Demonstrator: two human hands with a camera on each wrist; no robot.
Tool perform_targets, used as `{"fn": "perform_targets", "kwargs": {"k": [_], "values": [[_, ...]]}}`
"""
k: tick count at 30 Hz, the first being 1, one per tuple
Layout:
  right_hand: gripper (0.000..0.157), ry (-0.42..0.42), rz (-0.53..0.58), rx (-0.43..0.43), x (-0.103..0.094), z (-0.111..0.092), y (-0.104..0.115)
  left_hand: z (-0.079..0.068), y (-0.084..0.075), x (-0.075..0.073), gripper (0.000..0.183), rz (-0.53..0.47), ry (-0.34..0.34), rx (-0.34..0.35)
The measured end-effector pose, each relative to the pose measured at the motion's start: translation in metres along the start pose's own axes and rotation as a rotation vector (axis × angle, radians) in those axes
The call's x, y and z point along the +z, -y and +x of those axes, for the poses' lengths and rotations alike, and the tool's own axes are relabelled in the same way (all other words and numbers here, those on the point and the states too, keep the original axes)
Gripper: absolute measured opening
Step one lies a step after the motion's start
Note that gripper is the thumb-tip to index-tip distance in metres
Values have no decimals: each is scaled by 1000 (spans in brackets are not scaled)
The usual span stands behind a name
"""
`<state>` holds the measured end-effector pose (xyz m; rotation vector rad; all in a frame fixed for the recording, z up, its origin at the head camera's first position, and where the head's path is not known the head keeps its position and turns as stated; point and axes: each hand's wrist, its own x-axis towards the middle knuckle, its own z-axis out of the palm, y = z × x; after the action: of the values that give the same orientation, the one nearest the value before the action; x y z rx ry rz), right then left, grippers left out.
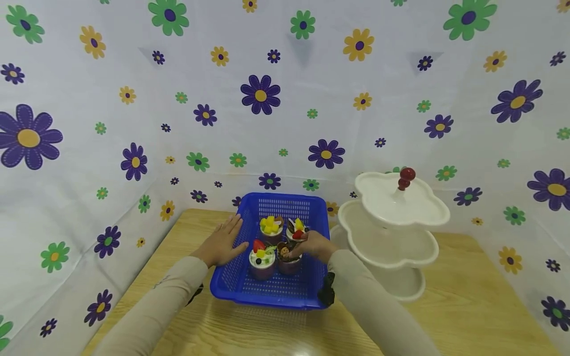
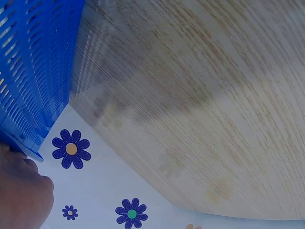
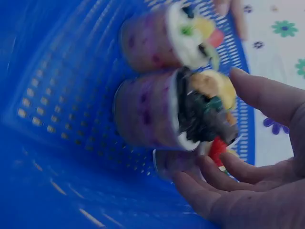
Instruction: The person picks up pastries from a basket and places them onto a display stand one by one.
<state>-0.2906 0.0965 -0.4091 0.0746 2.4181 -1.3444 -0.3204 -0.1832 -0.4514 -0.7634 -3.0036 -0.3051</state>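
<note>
Several dessert cups stand inside a blue plastic basket (image 1: 271, 299) on the table. At front left is a fruit-topped cup (image 1: 261, 269) with strawberry; beside it stands a cup with dark topping and a cookie (image 1: 289, 266). Behind them are a mango-topped cup (image 1: 271, 228) and a cup with chocolate and strawberry (image 1: 291, 228). My right hand (image 1: 315, 245) reaches over the basket's right side. In the right wrist view, its thumb and fingers spread around the top of the dark-topped cup (image 3: 147, 109). My left hand (image 1: 221, 243) lies with extended fingers on the basket's left rim.
A white three-tier stand (image 1: 401, 202) with petal-shaped trays and a red knob (image 1: 406, 175) stands right of the basket, close to my right forearm. A flower-print cloth (image 1: 285, 133) hangs behind and beside the wooden table (image 1: 463, 296).
</note>
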Motion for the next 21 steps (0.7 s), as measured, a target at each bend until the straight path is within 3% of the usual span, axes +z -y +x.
{"fn": "perform_targets", "kwargs": {"k": [6, 10, 21], "values": [[45, 80, -55, 4, 5, 6, -1, -2, -1, -3, 74, -10, -7, 10], [39, 81, -85, 7, 9, 9, -1, -2, -1, -2, 74, -5, -20, 18], [49, 70, -93, 28, 15, 17, -8, 0, 5, 3, 75, 4, -19, 22]]}}
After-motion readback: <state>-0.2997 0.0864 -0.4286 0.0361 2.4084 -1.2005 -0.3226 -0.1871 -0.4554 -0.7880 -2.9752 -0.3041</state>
